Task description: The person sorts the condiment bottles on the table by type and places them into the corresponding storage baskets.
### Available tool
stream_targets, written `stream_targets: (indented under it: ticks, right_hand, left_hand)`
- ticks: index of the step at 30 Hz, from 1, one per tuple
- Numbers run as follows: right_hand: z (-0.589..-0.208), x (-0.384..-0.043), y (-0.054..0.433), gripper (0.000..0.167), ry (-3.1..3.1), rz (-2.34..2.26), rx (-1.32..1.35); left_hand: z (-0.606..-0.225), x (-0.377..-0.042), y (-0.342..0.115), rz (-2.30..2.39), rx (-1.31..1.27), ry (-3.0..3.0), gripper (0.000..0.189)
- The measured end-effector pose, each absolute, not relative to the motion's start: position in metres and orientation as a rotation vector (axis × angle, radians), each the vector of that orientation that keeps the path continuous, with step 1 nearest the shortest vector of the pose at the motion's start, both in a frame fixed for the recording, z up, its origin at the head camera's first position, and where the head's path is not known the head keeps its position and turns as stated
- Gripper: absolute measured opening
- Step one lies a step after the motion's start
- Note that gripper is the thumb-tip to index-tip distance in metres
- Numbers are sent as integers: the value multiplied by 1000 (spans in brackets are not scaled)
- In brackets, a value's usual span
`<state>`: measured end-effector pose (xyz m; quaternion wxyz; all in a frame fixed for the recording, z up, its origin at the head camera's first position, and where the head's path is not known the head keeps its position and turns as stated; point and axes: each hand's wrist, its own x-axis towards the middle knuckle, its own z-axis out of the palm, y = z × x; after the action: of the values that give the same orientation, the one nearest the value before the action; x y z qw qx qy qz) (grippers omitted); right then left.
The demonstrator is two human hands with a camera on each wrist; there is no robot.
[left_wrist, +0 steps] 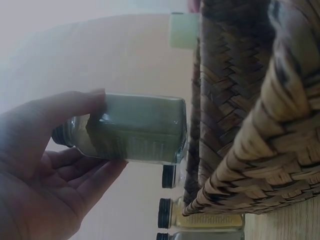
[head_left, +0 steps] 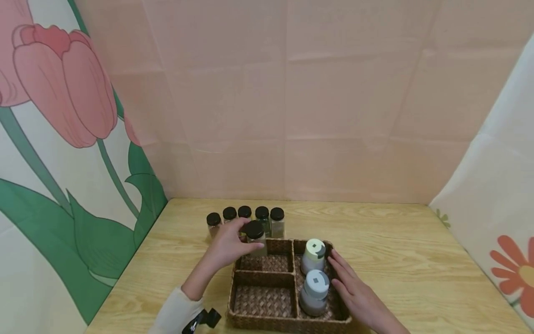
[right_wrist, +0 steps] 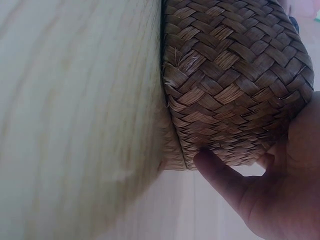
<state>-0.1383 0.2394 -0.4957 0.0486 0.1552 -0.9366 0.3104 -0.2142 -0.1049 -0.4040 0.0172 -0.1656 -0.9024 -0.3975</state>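
Observation:
My left hand (head_left: 228,246) pinches a square glass spice jar (left_wrist: 137,127) with a black screw lid and green powder inside. The jar is upright above the back left compartment of a brown woven basket (head_left: 267,273). My right hand (head_left: 355,291) rests along the basket's right side, its fingers extended at the rim. In the right wrist view the thumb (right_wrist: 220,175) lies against the woven outer wall. Two shaker bottles stand in the right compartment: one with a yellow-green cap (head_left: 314,250) at the back, one with a pale blue cap (head_left: 316,284) in front.
Several black-lidded spice jars (head_left: 277,222) stand in a row on the wooden table (head_left: 384,241) behind the basket. The front left compartment (head_left: 263,299) shows its bare woven bottom. A pink cloth (head_left: 283,116) hangs behind the table, with flower-printed cloths at both sides.

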Motion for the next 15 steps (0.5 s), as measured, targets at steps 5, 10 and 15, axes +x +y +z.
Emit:
stream_targets:
  ticks: [5,10,15]
  right_hand:
    - [-496,-138,240,51,-2850,919,475]
    - [-496,-138,241,52,-2859,938,474]
    - [-495,-137,241,52,-2865,952,476]
  left_hand:
    - [-404,-216,-96,-1236,-571,-2836,74]
    - [-402,-217,-90,-1179,-599,-2869,76]
    - [-404,-220,-85,-1126,-669,-2857,71]
